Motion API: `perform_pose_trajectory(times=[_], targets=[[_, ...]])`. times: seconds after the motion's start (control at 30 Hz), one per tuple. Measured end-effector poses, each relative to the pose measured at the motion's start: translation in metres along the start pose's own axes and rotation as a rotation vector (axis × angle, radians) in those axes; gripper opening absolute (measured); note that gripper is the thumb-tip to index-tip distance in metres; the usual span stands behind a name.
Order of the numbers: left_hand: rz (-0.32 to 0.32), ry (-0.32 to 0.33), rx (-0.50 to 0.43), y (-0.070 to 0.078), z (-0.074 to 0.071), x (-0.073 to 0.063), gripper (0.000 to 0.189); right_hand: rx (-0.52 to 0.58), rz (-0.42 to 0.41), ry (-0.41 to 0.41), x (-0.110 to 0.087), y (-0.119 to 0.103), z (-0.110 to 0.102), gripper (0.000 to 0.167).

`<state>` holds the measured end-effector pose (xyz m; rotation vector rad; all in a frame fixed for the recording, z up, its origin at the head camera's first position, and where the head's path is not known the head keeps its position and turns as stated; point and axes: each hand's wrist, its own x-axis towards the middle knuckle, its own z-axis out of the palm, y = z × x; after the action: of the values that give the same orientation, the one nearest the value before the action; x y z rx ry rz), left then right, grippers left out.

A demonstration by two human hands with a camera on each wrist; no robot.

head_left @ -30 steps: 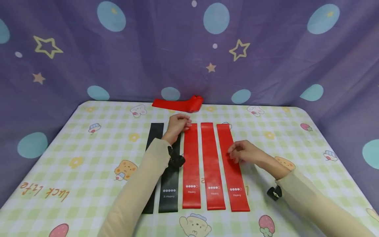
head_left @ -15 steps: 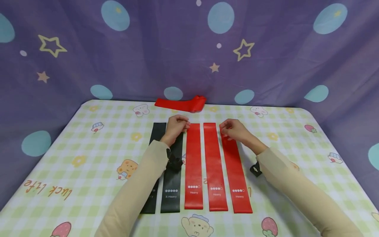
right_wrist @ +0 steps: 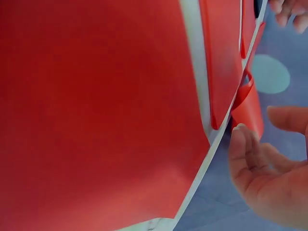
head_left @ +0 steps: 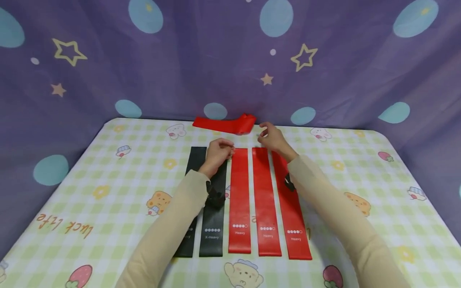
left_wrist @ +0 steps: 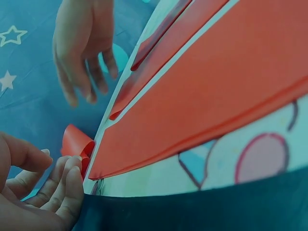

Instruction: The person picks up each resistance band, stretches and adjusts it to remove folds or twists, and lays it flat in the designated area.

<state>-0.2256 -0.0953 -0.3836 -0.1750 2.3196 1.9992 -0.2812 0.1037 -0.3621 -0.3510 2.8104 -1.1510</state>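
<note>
Flat red resistance bands marked Heavy lie in a row: a left one, a middle one and a slightly slanted right one. Left of them are two black bands; the inner black band reads X-Heavy. My left hand hovers by the far ends of the inner black band and left red band, fingers loosely bent, holding nothing. My right hand is past the row's far end, thumb and fingers apart with nothing between them. Near its fingertips lies another red band, partly folded over at its right end.
The table's checked cloth carries cartoon prints. A purple curtain with stars and dots hangs right behind the far edge. The outer black band is partly covered by the left sleeve.
My right hand has moved from over the right red band forward and left, to beside the folded red band at the back. The left hand stays nearly in place; the view shifts slightly.
</note>
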Motion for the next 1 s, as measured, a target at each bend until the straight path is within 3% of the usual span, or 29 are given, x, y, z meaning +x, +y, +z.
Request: perform_pose_trajectory(times=[0.37, 0.57, 0.83, 1.0], targets=[[0.013, -0.006, 0.001, 0.000, -0.001, -0.001, 0.022, -0.071, -0.079, -0.012, 0.038, -0.011, 0.003, 0.054], [0.011, 0.011, 0.019, -0.002, -0.002, -0.001, 0.020, -0.115, -0.034, -0.029, 0.044, -0.017, 0.013, 0.049], [-0.006, -0.006, 0.030, -0.004, 0.001, 0.000, 0.019, -0.155, 0.044, -0.039, 0.044, -0.018, 0.016, 0.058], [-0.004, 0.002, 0.035, -0.005, 0.003, 0.002, 0.019, -0.219, 0.053, -0.041, 0.042, -0.021, 0.019, 0.045]])
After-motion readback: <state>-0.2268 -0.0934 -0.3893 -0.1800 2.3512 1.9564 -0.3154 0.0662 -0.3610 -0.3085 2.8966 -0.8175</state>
